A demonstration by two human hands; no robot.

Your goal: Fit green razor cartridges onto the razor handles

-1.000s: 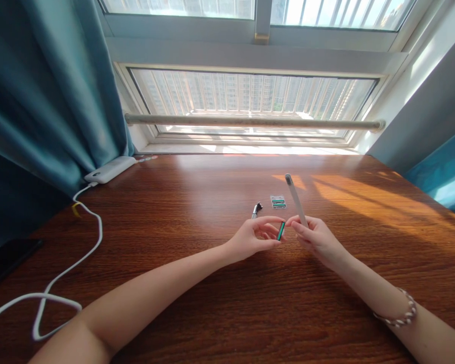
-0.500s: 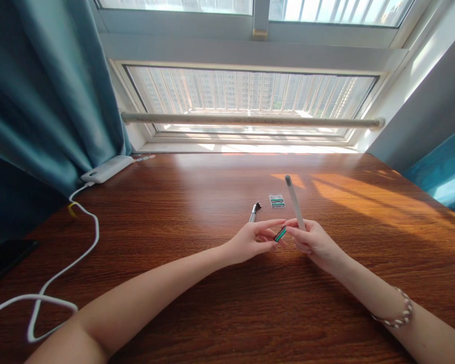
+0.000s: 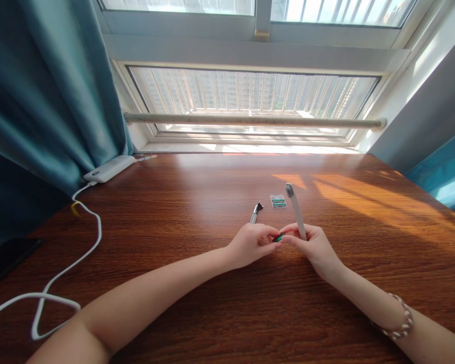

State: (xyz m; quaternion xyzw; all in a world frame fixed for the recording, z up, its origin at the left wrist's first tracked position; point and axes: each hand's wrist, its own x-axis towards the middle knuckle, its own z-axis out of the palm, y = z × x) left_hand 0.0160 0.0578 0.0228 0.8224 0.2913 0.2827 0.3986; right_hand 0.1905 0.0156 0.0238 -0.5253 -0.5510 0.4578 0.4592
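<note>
A small green-and-black razor cartridge [image 3: 278, 237] is pinched in the fingers of my left hand [image 3: 248, 245]. My right hand [image 3: 318, 248] grips a white toothbrush [image 3: 297, 212] whose grey bristle head points up and away from me. The right thumb and fingertips also touch the cartridge's right end, so both hands meet at it. Just beyond the left hand lies a razor handle [image 3: 255, 212], silver with a dark tip, its lower part hidden by that hand. Farther back, a clear holder [image 3: 278, 201] with green-striped cartridges rests flat.
The brown wooden table [image 3: 197, 202] reaches to the window. A white power bank [image 3: 109, 169] with a white cable [image 3: 99, 232] lies at the back left beside the blue curtain [image 3: 60, 86]. A dark flat object [image 3: 13, 260] sits at the left edge.
The cartridge has been turned to a flatter angle, and the fingers of both hands have closed in around it. The toothbrush head has tipped lower, with more of its bristles showing.
</note>
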